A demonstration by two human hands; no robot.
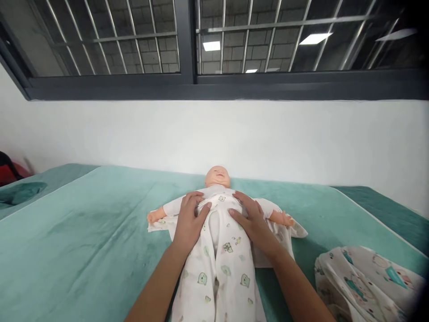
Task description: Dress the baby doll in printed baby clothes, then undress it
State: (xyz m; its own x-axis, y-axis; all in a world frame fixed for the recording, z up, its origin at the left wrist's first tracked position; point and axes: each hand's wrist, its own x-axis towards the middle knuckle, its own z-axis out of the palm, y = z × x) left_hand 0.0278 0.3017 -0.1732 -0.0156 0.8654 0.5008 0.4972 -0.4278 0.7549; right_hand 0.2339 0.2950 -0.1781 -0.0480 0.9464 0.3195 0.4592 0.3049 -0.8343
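A baby doll lies on its back, head toward the wall and arms spread. It wears a white top and white trousers printed with green animals. My left hand rests on the left side of the trousers' waist, fingers slightly curved and thumb apart. On the opposite side of the waist lies my right hand, its fingers and thumb also apart. Beneath the doll's arms a white printed garment is spread out, partly hidden by the body. The trouser legs run down past the bottom edge of view.
A green plush cover lies under everything. At the lower right sits a bundled white printed cloth. Behind stands a white wall below a dark-framed barred window. A red and black object shows at far left.
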